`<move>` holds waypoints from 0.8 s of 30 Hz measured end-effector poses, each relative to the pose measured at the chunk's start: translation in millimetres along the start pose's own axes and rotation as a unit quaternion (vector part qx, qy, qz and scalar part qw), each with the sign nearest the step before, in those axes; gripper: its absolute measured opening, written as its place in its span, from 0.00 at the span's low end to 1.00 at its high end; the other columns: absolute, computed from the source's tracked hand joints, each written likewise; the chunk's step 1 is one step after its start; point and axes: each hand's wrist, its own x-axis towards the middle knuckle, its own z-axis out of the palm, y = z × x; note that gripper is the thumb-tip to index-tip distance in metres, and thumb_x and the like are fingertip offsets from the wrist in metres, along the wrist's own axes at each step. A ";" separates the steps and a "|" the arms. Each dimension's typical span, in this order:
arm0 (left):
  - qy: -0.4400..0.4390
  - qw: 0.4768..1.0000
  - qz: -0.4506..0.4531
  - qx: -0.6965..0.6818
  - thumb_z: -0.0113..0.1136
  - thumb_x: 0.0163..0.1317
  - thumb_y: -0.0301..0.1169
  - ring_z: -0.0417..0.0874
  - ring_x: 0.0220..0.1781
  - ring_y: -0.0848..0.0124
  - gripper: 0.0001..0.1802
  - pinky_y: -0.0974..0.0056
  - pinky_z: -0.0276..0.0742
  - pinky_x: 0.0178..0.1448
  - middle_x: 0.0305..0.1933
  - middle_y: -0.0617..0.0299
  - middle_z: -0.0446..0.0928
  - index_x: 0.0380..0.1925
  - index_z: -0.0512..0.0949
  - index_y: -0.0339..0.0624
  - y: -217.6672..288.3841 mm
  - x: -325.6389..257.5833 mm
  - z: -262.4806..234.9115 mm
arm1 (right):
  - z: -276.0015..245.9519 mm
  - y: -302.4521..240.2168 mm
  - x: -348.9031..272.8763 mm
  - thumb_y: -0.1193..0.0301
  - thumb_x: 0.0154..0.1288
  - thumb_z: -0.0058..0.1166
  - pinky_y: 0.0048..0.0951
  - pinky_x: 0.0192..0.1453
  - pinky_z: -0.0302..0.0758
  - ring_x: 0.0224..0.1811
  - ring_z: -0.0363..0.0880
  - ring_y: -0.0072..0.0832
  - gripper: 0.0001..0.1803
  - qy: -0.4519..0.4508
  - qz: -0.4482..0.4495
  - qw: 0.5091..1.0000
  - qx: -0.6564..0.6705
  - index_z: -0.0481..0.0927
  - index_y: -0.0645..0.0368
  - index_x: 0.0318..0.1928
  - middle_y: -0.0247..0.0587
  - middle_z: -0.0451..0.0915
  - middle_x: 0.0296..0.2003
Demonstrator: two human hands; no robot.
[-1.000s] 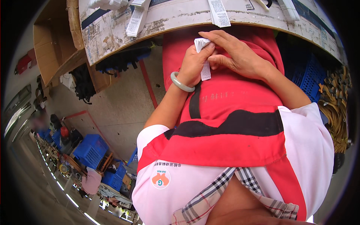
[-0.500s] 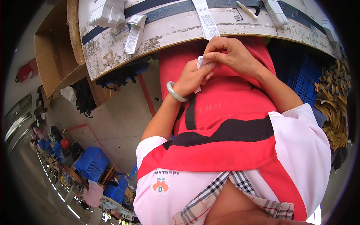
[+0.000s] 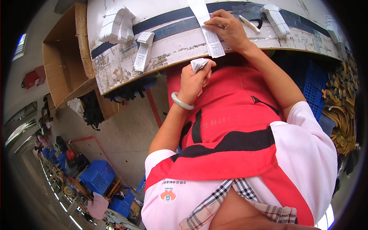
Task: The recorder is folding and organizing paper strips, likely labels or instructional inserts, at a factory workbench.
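Labels are the work items: a folded white label (image 3: 199,64) is pinched in the left hand (image 3: 193,80) just below the counter (image 3: 115,73) edge, and a long printed label strip (image 3: 209,32) lies on the counter under the right hand (image 3: 228,28). Left to right: a cardboard box (image 3: 65,57) stands open beside the counter's left end; a stack of white labels (image 3: 115,27) sits on the counter's left part; a single folded label (image 3: 143,51) lies just right of it, near the front edge. The left hand, with a pale bangle (image 3: 181,102) at the wrist, is closed, thumb and fingers gripping the folded label in front of a red apron (image 3: 230,126). The right hand lies fingers-down on the strip, pressing it flat against a dark band (image 3: 168,25) across the counter; it is not closed around anything. Further right lie a slim white tool (image 3: 249,23) and another label bundle (image 3: 276,19). A blue crate (image 3: 314,88) sits below the right end. To do this step well, judged from the layout: hold the strip firmly so it stays square, keep the folded label's creases tight in the pinch, and bring it up to the counter before releasing.
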 end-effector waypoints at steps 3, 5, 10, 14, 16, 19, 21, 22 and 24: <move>0.116 0.965 0.170 0.164 0.65 0.64 0.28 0.73 0.25 0.82 0.11 0.76 0.66 0.27 0.28 0.67 0.78 0.45 0.82 0.37 9.7 9.2 -0.4 | -5.2 -9.9 -1.1 0.68 0.62 0.62 0.29 0.45 0.76 0.40 0.80 0.32 0.06 -0.010 0.048 0.995 0.088 0.87 0.53 0.38 0.34 0.79 0.40; 0.157 0.884 0.337 0.285 0.67 0.62 0.26 0.76 0.27 0.82 0.11 0.76 0.69 0.30 0.29 0.67 0.78 0.44 0.83 0.37 24.2 28.0 -4.6 | -24.9 -33.8 1.2 0.68 0.64 0.62 0.26 0.44 0.75 0.39 0.78 0.25 0.06 -0.074 0.078 0.976 0.191 0.87 0.55 0.38 0.32 0.79 0.39; 0.104 0.900 0.324 0.272 0.64 0.58 0.21 0.80 0.33 0.78 0.10 0.71 0.76 0.38 0.32 0.64 0.82 0.41 0.83 0.37 36.9 22.3 -14.9 | -46.7 -63.1 1.1 0.71 0.65 0.62 0.21 0.46 0.75 0.40 0.77 0.18 0.07 -0.140 0.088 0.944 0.287 0.86 0.59 0.42 0.31 0.79 0.43; 0.128 0.943 0.233 0.200 0.64 0.60 0.22 0.76 0.30 0.82 0.08 0.73 0.73 0.34 0.29 0.68 0.80 0.40 0.83 0.35 34.0 17.2 -9.4 | -50.8 -66.7 -4.8 0.72 0.66 0.60 0.23 0.47 0.76 0.40 0.78 0.20 0.08 -0.152 0.108 0.948 0.257 0.85 0.61 0.43 0.34 0.82 0.40; 0.125 0.947 0.221 0.195 0.65 0.61 0.22 0.75 0.30 0.83 0.08 0.73 0.73 0.33 0.29 0.69 0.80 0.40 0.83 0.35 32.0 16.6 -8.8 | -46.7 -61.5 -8.3 0.72 0.66 0.60 0.23 0.48 0.76 0.40 0.79 0.21 0.08 -0.154 0.068 0.954 0.246 0.84 0.61 0.43 0.35 0.82 0.39; 0.118 0.951 0.229 0.172 0.67 0.61 0.23 0.73 0.25 0.84 0.09 0.75 0.66 0.27 0.26 0.69 0.78 0.41 0.83 0.35 31.3 17.7 -4.1 | -42.4 -59.5 -10.3 0.70 0.66 0.61 0.23 0.47 0.79 0.37 0.82 0.23 0.10 -0.131 0.071 0.951 0.272 0.84 0.64 0.42 0.38 0.84 0.35; 0.114 0.950 0.247 0.155 0.68 0.60 0.24 0.70 0.20 0.84 0.09 0.77 0.60 0.21 0.23 0.69 0.76 0.41 0.84 0.35 33.0 17.4 -0.8 | -43.6 -61.2 -10.6 0.70 0.66 0.61 0.22 0.46 0.79 0.37 0.82 0.22 0.10 -0.142 0.092 0.942 0.291 0.84 0.64 0.42 0.37 0.84 0.34; 0.111 0.950 0.249 0.151 0.68 0.60 0.23 0.70 0.20 0.84 0.09 0.77 0.60 0.21 0.24 0.69 0.76 0.41 0.83 0.35 33.8 17.2 0.1 | -44.1 -61.8 -10.9 0.70 0.66 0.61 0.22 0.46 0.79 0.37 0.81 0.21 0.10 -0.151 0.112 0.932 0.309 0.84 0.64 0.42 0.36 0.84 0.33; 0.108 0.951 0.251 0.147 0.68 0.60 0.23 0.70 0.20 0.85 0.09 0.77 0.60 0.21 0.24 0.69 0.77 0.41 0.83 0.35 33.6 17.2 -0.9 | -44.5 -62.3 -11.2 0.69 0.67 0.61 0.21 0.45 0.78 0.37 0.81 0.20 0.10 -0.159 0.124 0.930 0.307 0.84 0.64 0.42 0.35 0.83 0.33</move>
